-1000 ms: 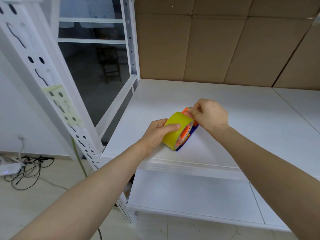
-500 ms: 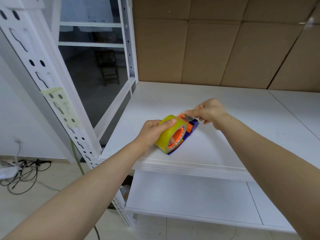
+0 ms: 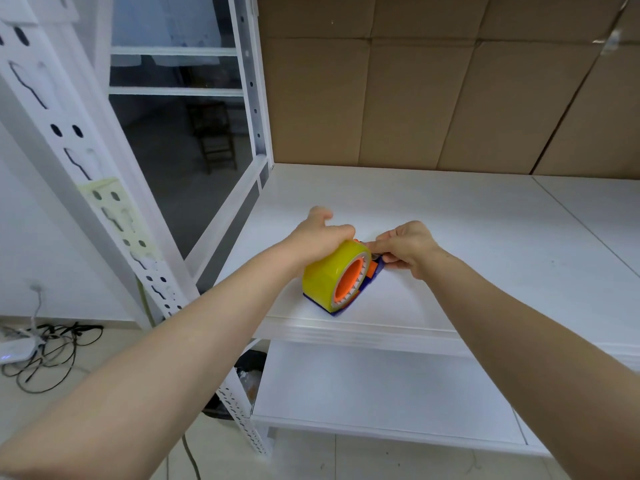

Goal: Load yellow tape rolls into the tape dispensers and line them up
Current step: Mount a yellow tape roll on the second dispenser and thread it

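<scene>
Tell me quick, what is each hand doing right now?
Left hand: closed, gripping the yellow tape roll from above.
Right hand: closed, pinching the front end of the tape dispenser.

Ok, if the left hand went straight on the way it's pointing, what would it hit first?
Probably nothing near: past the left hand lies bare shelf up to the cardboard wall. The right hand sits just right of that line, I think.
</scene>
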The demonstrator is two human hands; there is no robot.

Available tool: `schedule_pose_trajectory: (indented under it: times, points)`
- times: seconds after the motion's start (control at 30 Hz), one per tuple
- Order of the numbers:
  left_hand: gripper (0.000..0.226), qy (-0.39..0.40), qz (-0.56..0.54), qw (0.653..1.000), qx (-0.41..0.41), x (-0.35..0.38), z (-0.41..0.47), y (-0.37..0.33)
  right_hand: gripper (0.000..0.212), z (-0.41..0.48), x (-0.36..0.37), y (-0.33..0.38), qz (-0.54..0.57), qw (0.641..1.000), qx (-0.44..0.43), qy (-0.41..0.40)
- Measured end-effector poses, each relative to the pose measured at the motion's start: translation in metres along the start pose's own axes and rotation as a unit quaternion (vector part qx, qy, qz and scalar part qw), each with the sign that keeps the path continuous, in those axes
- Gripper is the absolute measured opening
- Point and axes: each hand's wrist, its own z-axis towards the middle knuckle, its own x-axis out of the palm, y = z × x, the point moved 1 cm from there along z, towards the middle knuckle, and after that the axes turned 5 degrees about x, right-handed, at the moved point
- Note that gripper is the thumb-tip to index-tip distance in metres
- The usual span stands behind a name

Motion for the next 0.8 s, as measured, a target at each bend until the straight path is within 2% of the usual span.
schedule_pose_trajectory:
  times: [0.07, 0.13, 0.2, 0.37, 0.43, 0.53, 0.8]
  points:
    - [0.041, -0.012, 0.081, 0.992, 0.1, 0.002, 0.004, -0.009, 0.03, 0.0, 0.0, 0.0, -0.001, 1.0, -0.001, -0.003]
    - [0.032, 0.024, 0.132, 0.981, 0.138, 0.006, 0.002, -0.013, 0.026, 0.002, 0.002, -0.001, -0.014, 1.0, -0.004, -0.01]
    - [0.032, 0.064, 0.182, 0.974, 0.12, 0.01, 0.003, -0.012, 0.015, 0.004, 0.003, -0.001, -0.034, 0.999, -0.004, -0.019]
    - [0.043, 0.103, 0.259, 0.954, 0.109, 0.008, 0.007, -0.019, 0.013, 0.006, -0.002, 0.007, -0.061, 0.998, 0.025, -0.011]
    - [0.048, 0.123, 0.259, 0.953, 0.098, 0.007, 0.008, -0.02, 0.022, 0.006, -0.005, 0.011, -0.072, 0.997, 0.032, -0.01]
    - [0.041, 0.133, 0.245, 0.956, 0.093, 0.007, 0.009, -0.018, 0.03, 0.008, -0.006, 0.01, -0.103, 0.994, 0.033, -0.007]
    - [0.041, 0.145, 0.229, 0.959, 0.085, 0.007, 0.01, -0.019, 0.014, 0.012, -0.012, 0.003, -0.056, 0.995, 0.064, 0.05]
